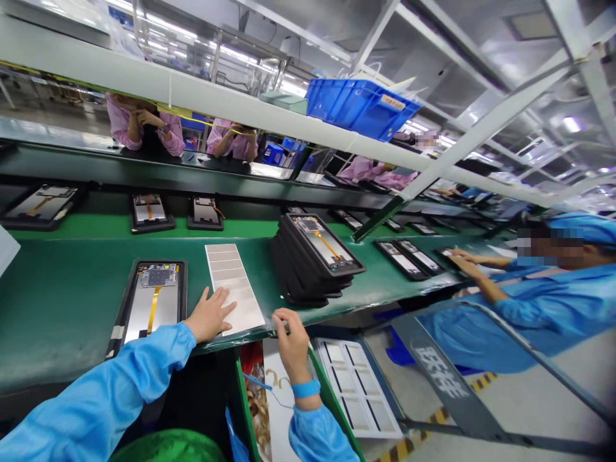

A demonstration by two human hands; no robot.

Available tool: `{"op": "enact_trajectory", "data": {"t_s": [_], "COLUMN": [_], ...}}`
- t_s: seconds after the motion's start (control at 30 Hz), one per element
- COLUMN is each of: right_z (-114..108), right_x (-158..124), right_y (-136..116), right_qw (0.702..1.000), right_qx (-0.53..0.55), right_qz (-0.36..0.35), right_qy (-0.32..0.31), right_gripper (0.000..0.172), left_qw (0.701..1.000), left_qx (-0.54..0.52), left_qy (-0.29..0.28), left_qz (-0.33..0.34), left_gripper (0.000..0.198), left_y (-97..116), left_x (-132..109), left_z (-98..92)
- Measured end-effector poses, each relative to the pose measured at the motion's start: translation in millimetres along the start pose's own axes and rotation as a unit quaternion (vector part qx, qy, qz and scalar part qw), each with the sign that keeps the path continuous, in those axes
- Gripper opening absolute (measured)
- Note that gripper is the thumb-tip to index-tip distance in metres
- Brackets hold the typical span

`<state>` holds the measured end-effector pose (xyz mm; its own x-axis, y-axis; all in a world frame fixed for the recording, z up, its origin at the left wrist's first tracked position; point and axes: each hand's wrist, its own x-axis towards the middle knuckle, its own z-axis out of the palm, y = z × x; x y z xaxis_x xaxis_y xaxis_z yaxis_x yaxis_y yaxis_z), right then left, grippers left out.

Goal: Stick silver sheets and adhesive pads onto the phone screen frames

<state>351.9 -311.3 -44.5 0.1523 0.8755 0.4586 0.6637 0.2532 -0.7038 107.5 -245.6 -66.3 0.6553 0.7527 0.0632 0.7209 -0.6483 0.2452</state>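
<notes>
Green belting covers the long table (62, 301), the largest thing here, running from left to right under a grey shelf that carries a blue crate (359, 106). At the far right a co-worker in blue (553, 301) leans over the same table, both hands on a tray there.

Right of centre stands a stack of black trays (308, 276), the top one holding an open tablet with its gold flex cable showing. Nearer, on the left, a single black tray (151, 298) lies flat with another open tablet in it, back side up, circuit board at the top and an orange flex down the middle.

Just beside that tray, on its right, lies a white sheet of strips (231, 276), ruled into rows and reaching the near edge of the table. The rows look whole, so I judge that little or nothing has been taken from it, and no white strip shows on the tablet beside it.

The left hand (209, 316) lies flat on the sheet's near left part, fingers spread, holding nothing and pressing the sheet down. The right hand (291, 340) sits at the sheet's near right corner, grip narrow, thumb and forefinger pinched together; whether a strip's edge is between them I cannot tell. A blue wristband (306, 388) circles that wrist, above a bin of scraps (255, 398) below the table.
</notes>
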Motion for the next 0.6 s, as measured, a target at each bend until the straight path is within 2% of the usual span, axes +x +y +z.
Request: {"op": "enact_trajectory", "data": {"t_s": [0.07, 0.13, 0.23, 0.33, 0.4, 0.5, 0.6], "right_z": [-7.2, -4.6, 21.3, 69.7, 109.7, 171.8, 222.9], "right_x": [3.8, 11.6, 30.3, 50.8, 61.4, 71.1, 75.4], "right_y": [-14.6, -34.0, -68.7, -101.4, -117.8, -131.9, -136.4], "right_qw": [0.998, 0.992, 0.979, 0.962, 0.952, 0.941, 0.935], "right_qx": [0.048, 0.103, 0.171, 0.216, 0.222, 0.199, 0.157], "right_qz": [0.045, 0.077, 0.075, 0.048, 0.030, -0.002, -0.032], "right_qy": [0.020, -0.009, -0.085, -0.160, -0.209, -0.273, -0.317], "right_gripper": [0.021, 0.025, 0.026, 0.023, 0.020, 0.015, 0.010], "left_qw": [1.000, 1.000, 0.998, 0.994, 0.992, 0.988, 0.974], "left_qx": [-0.008, -0.018, -0.029, -0.036, -0.043, -0.051, -0.037], "left_qy": [-0.006, 0.001, 0.049, 0.098, 0.113, 0.140, 0.184], "left_qz": [-0.006, -0.017, -0.004, 0.038, 0.033, -0.040, -0.125], "left_gripper": [0.060, 0.066, 0.071, 0.059, 0.048, 0.031, 0.030], "left_y": [1.3, 4.7, 11.4, 11.1, 1.4, -30.3, -70.6], "left_x": [3.5, 3.5, -15.2, -60.8, -98.7, -147.3, -172.7], "left_z": [-1.5, -5.6, -20.4, -43.9, -59.5, -73.5, -73.0]}}
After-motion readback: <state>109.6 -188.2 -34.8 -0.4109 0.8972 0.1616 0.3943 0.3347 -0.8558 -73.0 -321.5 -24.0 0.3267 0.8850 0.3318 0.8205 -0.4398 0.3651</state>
